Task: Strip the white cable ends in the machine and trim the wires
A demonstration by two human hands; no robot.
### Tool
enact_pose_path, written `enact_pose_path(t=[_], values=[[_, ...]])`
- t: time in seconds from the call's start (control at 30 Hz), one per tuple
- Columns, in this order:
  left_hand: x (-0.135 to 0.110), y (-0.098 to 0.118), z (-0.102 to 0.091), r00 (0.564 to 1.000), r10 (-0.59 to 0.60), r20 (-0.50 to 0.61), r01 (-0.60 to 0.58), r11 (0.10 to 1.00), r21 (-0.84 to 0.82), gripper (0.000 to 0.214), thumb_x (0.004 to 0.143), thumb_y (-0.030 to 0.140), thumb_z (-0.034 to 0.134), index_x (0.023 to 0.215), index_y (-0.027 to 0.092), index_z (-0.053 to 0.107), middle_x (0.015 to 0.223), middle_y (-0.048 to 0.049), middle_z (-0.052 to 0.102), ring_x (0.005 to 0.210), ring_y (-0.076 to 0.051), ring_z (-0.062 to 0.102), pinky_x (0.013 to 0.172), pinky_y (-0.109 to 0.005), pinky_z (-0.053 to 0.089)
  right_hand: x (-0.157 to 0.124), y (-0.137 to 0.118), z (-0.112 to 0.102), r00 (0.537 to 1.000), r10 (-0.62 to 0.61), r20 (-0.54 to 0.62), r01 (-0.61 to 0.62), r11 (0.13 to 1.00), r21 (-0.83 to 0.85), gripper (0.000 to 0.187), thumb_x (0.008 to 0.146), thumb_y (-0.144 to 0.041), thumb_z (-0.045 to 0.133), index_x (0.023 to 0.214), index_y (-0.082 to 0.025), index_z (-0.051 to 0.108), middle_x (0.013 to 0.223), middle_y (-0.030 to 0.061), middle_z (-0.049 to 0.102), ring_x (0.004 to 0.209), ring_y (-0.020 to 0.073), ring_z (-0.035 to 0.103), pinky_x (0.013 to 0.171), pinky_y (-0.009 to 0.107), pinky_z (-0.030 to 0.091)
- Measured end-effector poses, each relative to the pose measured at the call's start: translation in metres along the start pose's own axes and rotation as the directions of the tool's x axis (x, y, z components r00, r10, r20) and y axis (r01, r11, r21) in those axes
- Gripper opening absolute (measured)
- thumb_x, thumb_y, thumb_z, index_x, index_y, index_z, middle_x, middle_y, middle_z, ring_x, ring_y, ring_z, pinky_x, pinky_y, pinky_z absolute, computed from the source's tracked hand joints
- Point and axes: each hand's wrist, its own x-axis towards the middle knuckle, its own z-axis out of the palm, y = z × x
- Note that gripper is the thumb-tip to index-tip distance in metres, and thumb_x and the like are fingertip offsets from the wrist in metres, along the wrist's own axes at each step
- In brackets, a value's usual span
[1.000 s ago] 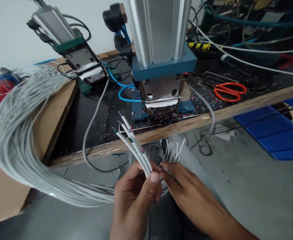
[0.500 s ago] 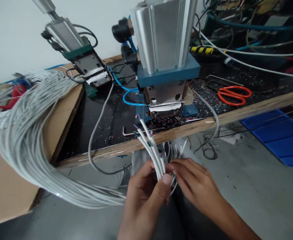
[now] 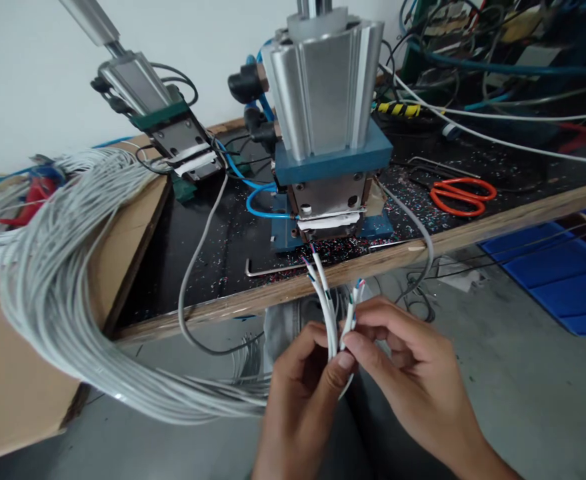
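Several white cables (image 3: 329, 313) stand up from my left hand (image 3: 307, 387), pinched between thumb and fingers. Thin coloured wires show at their stripped tips. My right hand (image 3: 407, 363) pinches a few more cable ends (image 3: 351, 313) just to the right, their red, blue and green wires fanned at the top. Both hands nearly touch in front of the bench edge. Behind them stands a pneumatic press (image 3: 327, 100) with a blue plate and a white-wrapped lower jaw. A thick bundle of grey cables (image 3: 123, 373) sweeps from the left toward my left hand, which hides where it ends.
A hex key (image 3: 277, 269) lies at the bench's front edge (image 3: 253, 293), among scattered coloured bits. Orange-handled scissors (image 3: 463, 197) lie to the right. A second press (image 3: 167, 120) stands at the left, near cardboard (image 3: 17, 360). A blue bin (image 3: 547, 273) is below right.
My right hand has risen and now holds several cable ends upright beside the left hand's cables. My left hand has shifted slightly right. The view has tilted a little.
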Motion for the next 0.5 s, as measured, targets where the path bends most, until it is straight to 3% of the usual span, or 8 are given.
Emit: enact_pose_path(t=[0.07,0.2,0.33,0.4,0.5], values=[[0.000,-0.002,-0.002,0.998,0.058,-0.024,-0.058,0.998,0.031,0.016,0.097,0.032,0.073,0.086,0.021,0.072,0.083,0.0002,0.072,0.081,-0.013,0.067,0.078,-0.019,0.055,-0.001,0.001,0.003,1.000,-0.006,-0.008,0.006,0.999,0.037,0.012,0.100,-0.022,0.066,0.090,-0.025,0.071,0.086,-0.0031,0.073,0.076,0.0109,0.068,0.067,0.021,0.054],[0.000,-0.009,-0.010,0.999,0.032,-0.017,-0.030,0.997,0.072,0.015,0.102,0.033,0.068,0.094,0.024,0.076,0.081,0.0004,0.073,0.077,-0.014,0.068,0.074,-0.021,0.055,-0.002,0.002,0.008,1.000,0.007,0.013,-0.008,0.997,0.077,0.010,0.100,-0.022,0.067,0.093,-0.027,0.073,0.088,-0.0043,0.072,0.077,0.0095,0.067,0.069,0.020,0.053],[-0.002,-0.011,-0.012,0.973,0.125,-0.195,-0.112,0.991,0.079,0.020,0.102,0.037,0.067,0.091,0.022,0.075,0.078,-0.0001,0.071,0.074,-0.012,0.064,0.071,-0.018,0.051,-0.006,0.003,0.009,0.994,0.097,-0.043,-0.086,0.975,0.206,0.011,0.105,-0.030,0.059,0.097,-0.027,0.067,0.086,-0.0037,0.070,0.078,0.0097,0.066,0.072,0.019,0.053],[-0.002,-0.007,-0.010,0.955,0.100,-0.280,-0.106,0.994,-0.005,0.025,0.103,0.040,0.065,0.088,0.022,0.073,0.067,0.0028,0.060,0.061,-0.009,0.052,0.059,-0.016,0.044,-0.009,0.003,0.008,0.984,0.172,0.056,-0.181,0.945,0.273,0.018,0.107,-0.035,0.056,0.094,-0.026,0.063,0.076,-0.0045,0.067,0.070,0.0091,0.064,0.066,0.018,0.051],[-0.003,0.002,-0.006,0.983,0.035,-0.180,-0.042,0.998,-0.037,0.020,0.100,0.037,0.070,0.090,0.021,0.075,0.063,0.0036,0.058,0.055,-0.007,0.047,0.051,-0.014,0.039,-0.014,0.001,0.007,0.964,0.207,0.168,-0.240,0.947,0.213,0.020,0.107,-0.037,0.057,0.093,-0.025,0.063,0.071,-0.0050,0.063,0.065,0.0087,0.060,0.060,0.018,0.047]])
